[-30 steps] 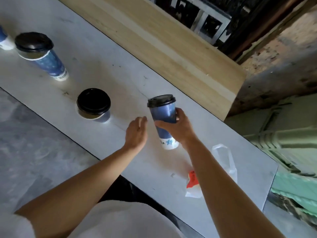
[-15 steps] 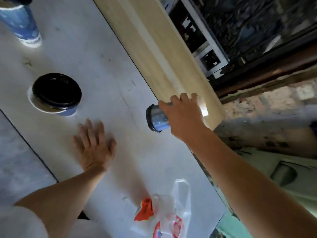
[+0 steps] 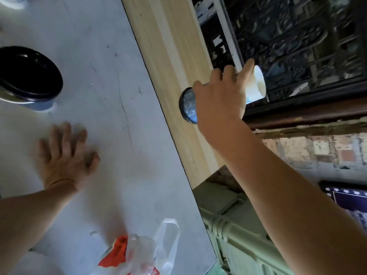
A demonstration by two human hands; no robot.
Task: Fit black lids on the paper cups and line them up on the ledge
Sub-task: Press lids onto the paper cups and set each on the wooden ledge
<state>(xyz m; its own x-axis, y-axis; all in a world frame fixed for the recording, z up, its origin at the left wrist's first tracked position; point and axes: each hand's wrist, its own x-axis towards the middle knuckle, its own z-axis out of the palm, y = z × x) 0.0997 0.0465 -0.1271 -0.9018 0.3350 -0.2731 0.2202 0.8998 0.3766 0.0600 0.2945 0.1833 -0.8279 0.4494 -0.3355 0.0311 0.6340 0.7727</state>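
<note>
While the right hand (image 3: 220,100) wraps its fingers around a blue paper cup (image 3: 190,105) with a black lid (image 3: 181,105), the cup lies tilted on its side over the pale wooden ledge (image 3: 168,56). Spread wide, the left hand (image 3: 65,155) rests flat on the grey stone counter (image 3: 111,76). 1 more lidded cup (image 3: 29,76) stands at left; a clear plastic bag (image 3: 143,253) lies near the counter's edge. Beyond the ledge, a dark window grille (image 3: 297,36) tops a worn brick wall (image 3: 317,151).
</note>
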